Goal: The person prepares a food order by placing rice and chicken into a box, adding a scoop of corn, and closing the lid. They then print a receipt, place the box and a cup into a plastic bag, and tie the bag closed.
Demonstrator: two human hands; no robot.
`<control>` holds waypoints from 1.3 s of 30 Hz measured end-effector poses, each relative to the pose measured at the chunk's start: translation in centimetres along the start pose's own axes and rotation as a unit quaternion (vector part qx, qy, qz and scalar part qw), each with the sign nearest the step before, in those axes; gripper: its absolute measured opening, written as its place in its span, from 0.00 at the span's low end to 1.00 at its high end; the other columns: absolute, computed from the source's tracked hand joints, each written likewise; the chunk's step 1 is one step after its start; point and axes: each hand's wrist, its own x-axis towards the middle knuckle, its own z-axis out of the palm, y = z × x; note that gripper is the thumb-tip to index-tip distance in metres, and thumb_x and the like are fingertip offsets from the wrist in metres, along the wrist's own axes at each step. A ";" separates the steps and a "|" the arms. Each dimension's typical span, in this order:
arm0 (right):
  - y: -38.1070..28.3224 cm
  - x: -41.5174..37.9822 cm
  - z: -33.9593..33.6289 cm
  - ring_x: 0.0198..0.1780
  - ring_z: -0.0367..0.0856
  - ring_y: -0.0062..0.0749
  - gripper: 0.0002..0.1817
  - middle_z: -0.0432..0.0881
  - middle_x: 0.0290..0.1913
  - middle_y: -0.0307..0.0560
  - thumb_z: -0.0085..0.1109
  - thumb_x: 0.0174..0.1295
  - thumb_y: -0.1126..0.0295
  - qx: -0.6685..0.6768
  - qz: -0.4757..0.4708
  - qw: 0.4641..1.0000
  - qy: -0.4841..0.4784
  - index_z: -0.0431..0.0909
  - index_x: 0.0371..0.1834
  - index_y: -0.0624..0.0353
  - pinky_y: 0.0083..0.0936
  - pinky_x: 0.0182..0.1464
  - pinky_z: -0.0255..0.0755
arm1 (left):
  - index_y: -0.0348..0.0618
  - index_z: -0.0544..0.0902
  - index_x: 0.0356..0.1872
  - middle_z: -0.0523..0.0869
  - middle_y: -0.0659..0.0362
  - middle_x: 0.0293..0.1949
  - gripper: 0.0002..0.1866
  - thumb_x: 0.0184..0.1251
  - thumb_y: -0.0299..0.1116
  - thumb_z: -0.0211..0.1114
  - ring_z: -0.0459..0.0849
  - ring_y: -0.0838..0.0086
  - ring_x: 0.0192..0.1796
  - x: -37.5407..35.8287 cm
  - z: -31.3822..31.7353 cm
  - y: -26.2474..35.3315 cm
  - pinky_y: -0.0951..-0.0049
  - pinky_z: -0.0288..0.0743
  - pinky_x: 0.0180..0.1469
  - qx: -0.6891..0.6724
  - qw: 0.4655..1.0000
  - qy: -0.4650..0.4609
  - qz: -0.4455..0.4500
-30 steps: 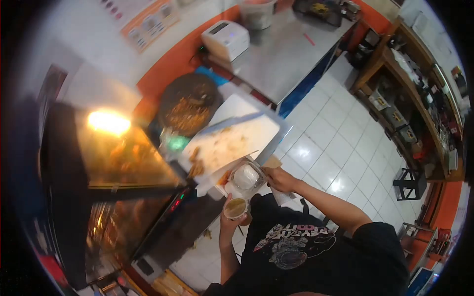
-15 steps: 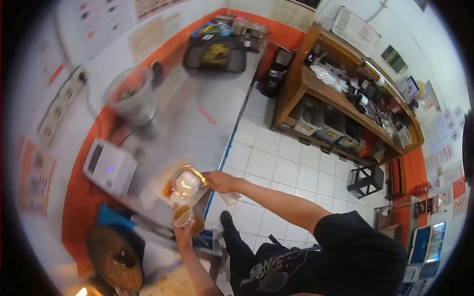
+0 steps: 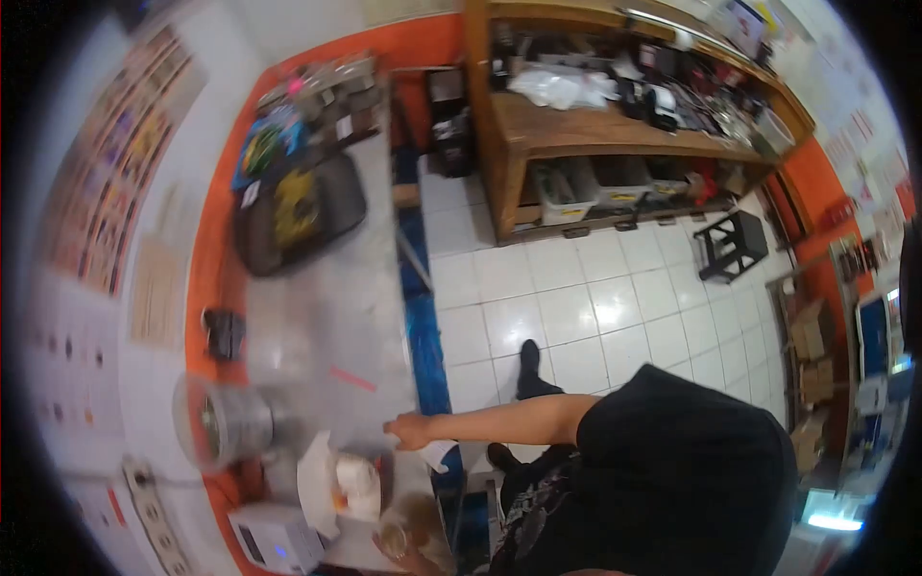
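My left hand [image 3: 415, 559], partly cut off by the bottom edge, is closed around a clear plastic cup [image 3: 392, 540] with something yellowish-brown in it. My right hand [image 3: 411, 432] is stretched over the metal counter [image 3: 379, 288], just beyond the food wrapper; motion blur hides whether its fingers grip anything. Between the hands and the wall lies an open sheet of pale wrapping paper [image 3: 315, 485]. On it sits a white rounded item [image 3: 357, 477] with a bit of orange beside it. A thin red strip [image 3: 353, 379] lies on the counter beyond my right hand.
A clear bucket [image 3: 226, 422] and a white device with a blue light [image 3: 279, 538] stand along the wall. Farther up the counter lies a dark bag [image 3: 300, 213]. Across the tiled floor [image 3: 576, 317] are a wooden shelf [image 3: 595, 139] and a black stool [image 3: 733, 245].
My view has swung toward the far end of the counter. My right hand has left the wrapper's shiny golden edge and reached farther along the counter. The cup stays in my left hand.
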 end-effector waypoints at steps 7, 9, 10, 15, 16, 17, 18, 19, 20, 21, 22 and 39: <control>21.5 -12.3 -18.7 0.40 0.84 0.48 0.22 0.86 0.36 0.53 0.77 0.34 0.55 -0.118 0.032 0.984 -0.132 0.86 0.29 0.61 0.39 0.42 0.78 | 0.32 0.62 0.69 0.77 0.48 0.56 0.48 0.47 0.34 0.80 0.79 0.59 0.55 5.4 17.5 16.8 0.61 0.75 0.59 0.078 0.996 -0.037 0.013; 22.3 -17.2 -28.5 0.42 0.86 0.42 0.25 0.87 0.36 0.53 0.79 0.33 0.59 -0.020 0.152 0.985 -0.080 0.85 0.34 0.62 0.34 0.43 0.78 | 0.32 0.62 0.68 0.77 0.48 0.56 0.48 0.46 0.34 0.80 0.79 0.59 0.55 7.8 23.5 19.4 0.60 0.75 0.59 0.072 0.994 -0.081 0.033; 24.3 -18.0 -31.1 0.42 0.86 0.41 0.27 0.87 0.37 0.52 0.80 0.34 0.62 0.001 0.179 0.982 -0.060 0.83 0.40 0.62 0.34 0.43 0.78 | 0.32 0.63 0.68 0.77 0.48 0.56 0.48 0.46 0.34 0.80 0.79 0.58 0.55 9.4 26.4 20.4 0.60 0.75 0.59 0.056 0.991 -0.115 0.045; 24.7 -18.9 -43.5 0.43 0.84 0.46 0.38 0.85 0.42 0.53 0.80 0.39 0.59 0.043 0.038 0.993 0.100 0.76 0.55 0.62 0.35 0.46 0.76 | 0.36 0.67 0.67 0.77 0.50 0.57 0.50 0.36 0.31 0.83 0.76 0.60 0.59 18.9 50.1 26.2 0.61 0.70 0.63 0.121 0.955 -0.227 0.148; 23.9 -19.2 -45.6 0.43 0.84 0.46 0.38 0.85 0.42 0.53 0.80 0.39 0.59 0.053 0.035 0.993 0.095 0.76 0.55 0.62 0.35 0.46 0.76 | 0.37 0.67 0.67 0.77 0.51 0.57 0.50 0.36 0.31 0.84 0.76 0.62 0.59 20.3 56.1 28.3 0.62 0.70 0.63 0.144 0.933 -0.252 0.211; 23.4 -19.7 -47.6 0.44 0.84 0.46 0.37 0.85 0.42 0.53 0.79 0.40 0.58 0.068 0.047 0.985 0.150 0.76 0.55 0.63 0.35 0.47 0.76 | 0.38 0.68 0.67 0.78 0.53 0.58 0.50 0.36 0.28 0.83 0.77 0.64 0.59 21.3 61.9 30.0 0.63 0.70 0.63 0.049 0.936 -0.327 0.118; 23.9 -20.0 -49.4 0.44 0.83 0.47 0.37 0.85 0.42 0.53 0.79 0.41 0.58 0.079 0.059 0.974 0.204 0.76 0.55 0.64 0.34 0.48 0.76 | 0.39 0.67 0.67 0.78 0.53 0.57 0.49 0.36 0.25 0.83 0.77 0.65 0.60 22.4 67.4 29.3 0.64 0.70 0.64 0.012 0.927 -0.371 0.049; 25.4 -20.4 -51.0 0.44 0.83 0.46 0.37 0.85 0.41 0.53 0.78 0.41 0.58 0.085 0.095 0.965 0.231 0.76 0.54 0.64 0.34 0.48 0.76 | 0.40 0.66 0.67 0.78 0.53 0.57 0.50 0.36 0.23 0.83 0.77 0.66 0.60 23.0 72.8 31.8 0.65 0.70 0.64 0.050 0.901 -0.400 0.161; 27.1 -21.3 -52.5 0.44 0.83 0.45 0.36 0.84 0.40 0.53 0.78 0.41 0.58 0.090 0.132 0.953 0.258 0.76 0.54 0.63 0.34 0.48 0.76 | 0.41 0.65 0.67 0.78 0.52 0.57 0.51 0.36 0.25 0.83 0.78 0.66 0.59 23.6 78.3 31.2 0.65 0.70 0.64 0.002 0.889 -0.425 0.173; 30.4 -22.3 -53.6 0.43 0.83 0.41 0.36 0.84 0.39 0.54 0.80 0.40 0.59 0.079 0.151 0.947 0.273 0.76 0.52 0.64 0.33 0.47 0.76 | 0.42 0.65 0.67 0.78 0.52 0.57 0.51 0.36 0.25 0.84 0.79 0.65 0.59 23.8 83.5 31.6 0.65 0.72 0.63 -0.028 0.873 -0.447 0.194; 32.5 -24.3 -55.0 0.43 0.83 0.39 0.36 0.84 0.39 0.53 0.81 0.39 0.60 0.108 0.195 0.932 0.284 0.76 0.51 0.64 0.33 0.46 0.76 | 0.42 0.65 0.68 0.79 0.52 0.57 0.50 0.39 0.25 0.83 0.79 0.65 0.59 23.6 88.6 32.4 0.66 0.72 0.63 -0.042 0.858 -0.473 0.193; 44.7 -50.0 -64.4 0.37 0.79 0.19 0.06 0.85 0.36 0.41 0.60 0.62 0.77 0.366 0.406 0.563 0.620 0.83 0.40 0.66 0.20 0.41 0.73 | 0.44 0.69 0.64 0.80 0.50 0.58 0.45 0.40 0.33 0.84 0.78 0.61 0.61 11.2 132.1 33.3 0.65 0.72 0.62 -0.043 0.693 -0.684 0.223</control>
